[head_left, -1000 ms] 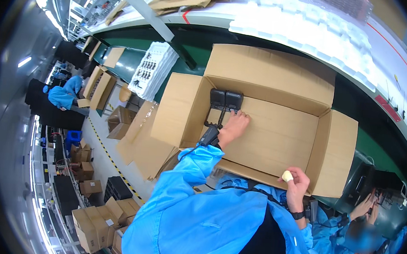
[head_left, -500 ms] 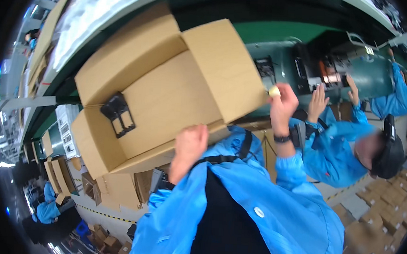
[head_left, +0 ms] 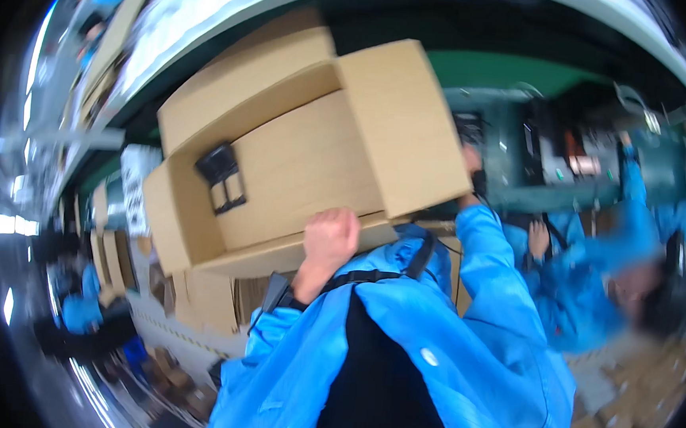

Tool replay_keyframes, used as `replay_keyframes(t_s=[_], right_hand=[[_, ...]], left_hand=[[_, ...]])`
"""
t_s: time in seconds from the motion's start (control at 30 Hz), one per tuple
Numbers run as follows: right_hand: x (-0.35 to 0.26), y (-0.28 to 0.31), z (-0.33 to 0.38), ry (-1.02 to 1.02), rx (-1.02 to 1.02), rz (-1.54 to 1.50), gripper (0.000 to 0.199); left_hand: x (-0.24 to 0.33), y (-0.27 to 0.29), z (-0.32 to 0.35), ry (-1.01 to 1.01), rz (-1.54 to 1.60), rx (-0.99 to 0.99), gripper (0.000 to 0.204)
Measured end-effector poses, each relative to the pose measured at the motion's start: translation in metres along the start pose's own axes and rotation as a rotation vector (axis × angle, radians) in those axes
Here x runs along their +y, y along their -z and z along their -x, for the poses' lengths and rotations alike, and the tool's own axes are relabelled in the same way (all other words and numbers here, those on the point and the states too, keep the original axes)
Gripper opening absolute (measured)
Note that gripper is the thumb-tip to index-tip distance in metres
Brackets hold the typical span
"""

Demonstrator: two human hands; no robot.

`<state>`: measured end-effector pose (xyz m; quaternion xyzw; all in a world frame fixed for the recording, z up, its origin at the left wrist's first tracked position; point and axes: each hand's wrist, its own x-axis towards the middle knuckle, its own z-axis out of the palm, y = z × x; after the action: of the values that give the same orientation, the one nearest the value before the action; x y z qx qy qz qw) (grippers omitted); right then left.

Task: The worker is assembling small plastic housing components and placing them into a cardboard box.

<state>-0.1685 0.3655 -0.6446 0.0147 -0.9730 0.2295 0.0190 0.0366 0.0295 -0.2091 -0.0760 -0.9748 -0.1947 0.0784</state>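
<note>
A large open cardboard box [head_left: 302, 167] stands in front of me with its flaps spread. Inside, toward its left end, lies a black plastic part [head_left: 222, 175] with a frame-like lower half. My left hand [head_left: 331, 237] is closed with its knuckles up, over the near wall of the box. Its fingertips are turned away, so anything within them is hidden. My right hand [head_left: 471, 161] reaches past the box's right flap [head_left: 405, 123] toward the bench. The flap covers most of that hand, and its fingers do not show.
A green workbench [head_left: 511, 195] runs off to the right, with dark devices [head_left: 535, 140] on it. A co-worker in blue [head_left: 584, 286] is close on my right. Stacked cartons [head_left: 641, 394] stand on the floor at the lower right.
My right hand, which held a small pale yellow round thing, has moved forward behind the flap. The view has shifted, and the co-worker's hands have moved. My left hand stays closed at the box.
</note>
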Motion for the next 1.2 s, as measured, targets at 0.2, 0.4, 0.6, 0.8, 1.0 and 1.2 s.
replay_keyframes(t_s=[0.2, 0.4, 0.6, 0.8, 1.0, 1.2], right_hand=[[-0.083, 0.079, 0.047, 0.003, 0.185, -0.669, 0.026], [-0.063, 0.184, 0.108, -0.495, 0.001, -1.058, 0.020], [-0.142, 0.327, 0.167, -0.676, 0.271, -1.133, 0.016], [-0.246, 0.451, 0.169, -0.035, 0.120, -0.658, 0.040], [-0.354, 0.471, 0.143, 0.532, 0.012, -0.665, 0.027], [-0.364, 0.466, 0.145, 0.510, -0.037, -0.705, 0.023]], left_hand=[[-0.014, -0.016, 0.025, 0.067, 0.100, 0.066, 0.020], [0.000, 0.000, 0.007, 0.164, 0.156, -0.072, 0.021], [0.023, 0.057, -0.017, -0.108, 0.387, 0.301, 0.018], [0.072, 0.170, -0.083, -0.777, 0.222, -0.112, 0.056], [0.060, 0.192, -0.096, -0.959, -0.122, -0.120, 0.043], [0.053, 0.191, -0.090, -0.936, 0.054, 0.004, 0.014]])
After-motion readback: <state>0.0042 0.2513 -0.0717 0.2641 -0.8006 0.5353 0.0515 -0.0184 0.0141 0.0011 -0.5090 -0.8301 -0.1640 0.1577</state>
